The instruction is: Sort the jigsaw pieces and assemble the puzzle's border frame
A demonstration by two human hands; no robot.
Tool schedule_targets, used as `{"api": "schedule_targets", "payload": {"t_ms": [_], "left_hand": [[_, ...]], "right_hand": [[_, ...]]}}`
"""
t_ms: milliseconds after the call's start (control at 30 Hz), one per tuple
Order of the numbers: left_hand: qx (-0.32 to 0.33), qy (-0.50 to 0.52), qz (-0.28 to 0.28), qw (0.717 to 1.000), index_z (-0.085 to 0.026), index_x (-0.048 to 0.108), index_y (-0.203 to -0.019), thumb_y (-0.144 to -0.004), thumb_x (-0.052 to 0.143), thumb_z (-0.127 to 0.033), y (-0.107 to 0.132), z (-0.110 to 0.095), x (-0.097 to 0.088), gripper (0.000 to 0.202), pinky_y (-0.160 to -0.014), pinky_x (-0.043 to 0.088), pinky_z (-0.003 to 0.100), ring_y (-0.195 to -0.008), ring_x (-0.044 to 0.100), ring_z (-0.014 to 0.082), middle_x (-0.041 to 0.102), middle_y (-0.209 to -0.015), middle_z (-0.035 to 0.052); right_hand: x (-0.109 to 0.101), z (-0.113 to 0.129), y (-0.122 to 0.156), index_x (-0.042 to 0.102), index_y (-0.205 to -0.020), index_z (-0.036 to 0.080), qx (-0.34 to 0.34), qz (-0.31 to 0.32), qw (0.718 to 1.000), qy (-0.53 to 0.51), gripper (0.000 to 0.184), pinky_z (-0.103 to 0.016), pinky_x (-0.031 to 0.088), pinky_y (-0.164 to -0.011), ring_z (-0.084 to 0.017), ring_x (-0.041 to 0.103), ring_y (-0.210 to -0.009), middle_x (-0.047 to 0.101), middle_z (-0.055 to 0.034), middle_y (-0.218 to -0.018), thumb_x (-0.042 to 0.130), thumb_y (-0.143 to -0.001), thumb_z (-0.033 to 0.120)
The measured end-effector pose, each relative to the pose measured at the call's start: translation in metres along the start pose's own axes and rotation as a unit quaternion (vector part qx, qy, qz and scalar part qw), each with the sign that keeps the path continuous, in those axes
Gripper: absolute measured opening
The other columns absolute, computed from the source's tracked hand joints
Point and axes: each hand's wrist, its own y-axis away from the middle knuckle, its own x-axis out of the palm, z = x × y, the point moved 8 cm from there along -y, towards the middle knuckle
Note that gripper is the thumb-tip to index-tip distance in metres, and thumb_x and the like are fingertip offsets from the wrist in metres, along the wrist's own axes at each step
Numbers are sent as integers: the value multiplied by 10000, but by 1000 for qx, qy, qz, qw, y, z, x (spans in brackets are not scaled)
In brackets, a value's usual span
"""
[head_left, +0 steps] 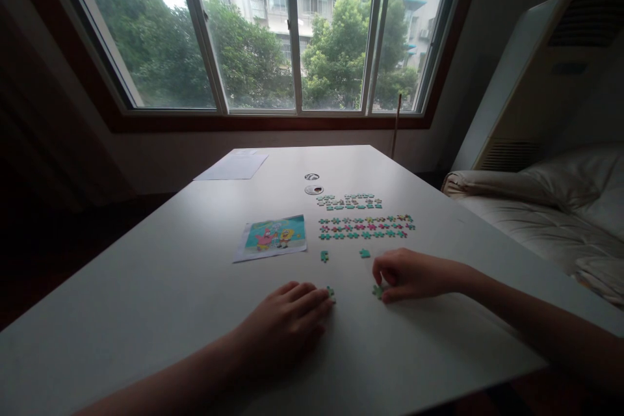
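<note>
right grip [409, 275] on green piece [377, 290]; left grip [287, 315] beside second piece [331, 291]

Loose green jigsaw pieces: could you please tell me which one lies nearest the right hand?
The small green jigsaw piece at the right hand's fingertips; the other pieces lie farther away.

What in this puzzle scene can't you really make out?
1. Head view: the green puzzle piece at the right hand is partly covered by its fingers; gripped or only touched, unclear.
2. The second piece is half hidden under fingertips of the left hand.
3. The rows of pieces: prints too small.
4. The two round objects: too small to identify.
</note>
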Motion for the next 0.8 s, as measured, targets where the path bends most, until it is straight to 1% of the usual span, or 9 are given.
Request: {"api": "schedule_targets", "payload": {"t_ms": [233,433,567,633,700,767,800], "left_hand": [[22,14,-7,1000,-127,534,-1089,-879,373,-143,-1,-5,-3,266,-745,498,346,-871,583,202,628,-1040,94],[29,24,-14,999,-140,524,-1099,-881,388,-145,-1,-5,-3,257,-738,497,328,-867,580,194,630,-1013,89],[24,23,-6,999,-151,518,-1101,-876,393,-147,0,-6,-2,258,-756,491,338,-891,571,192,615,-1047,86],[12,16,-9,1000,-156,522,-1098,-866,403,-157,1,-4,-2,261,-768,487,349,-900,567,195,605,-1067,92],[-10,9,-16,1000,-162,533,-1093,-860,410,-170,2,2,-1,263,-774,486,359,-908,564,202,602,-1069,97],[-44,2,-27,999,-172,543,-1094,-859,414,-182,3,14,-1,268,-781,484,374,-928,557,213,601,-1069,97],[-64,0,-29,997,-177,544,-1100,-862,414,-185,3,22,1,271,-795,479,387,-948,548,219,599,-1074,96]], "right_hand": [[1,3,0,568,-852,171,-19,1,1000,8,257,-194,338,-553,-90,441,-610,517,14,-696,613,-731,394],[2,8,0,567,-846,168,-47,8,999,11,266,-201,346,-571,-98,455,-633,521,8,-704,609,-736,406],[2,6,-1,567,-854,166,-45,-2,999,7,285,-199,354,-558,-94,461,-615,529,8,-696,613,-731,419],[-1,2,-2,566,-869,163,-36,-36,999,-1,277,-201,373,-560,-98,473,-623,546,-7,-729,601,-744,408],[-8,-4,-4,567,-887,166,-25,-104,994,2,232,-221,405,-599,-107,488,-655,569,-33,-804,568,-777,370],[-14,-10,-4,571,-920,172,-15,-176,984,15,185,-254,431,-660,-126,510,-720,581,-64,-908,523,-811,314],[-15,-13,-3,574,-945,175,-13,-202,979,24,182,-274,439,-697,-139,521,-765,581,-77,-951,502,-822,289]]}}
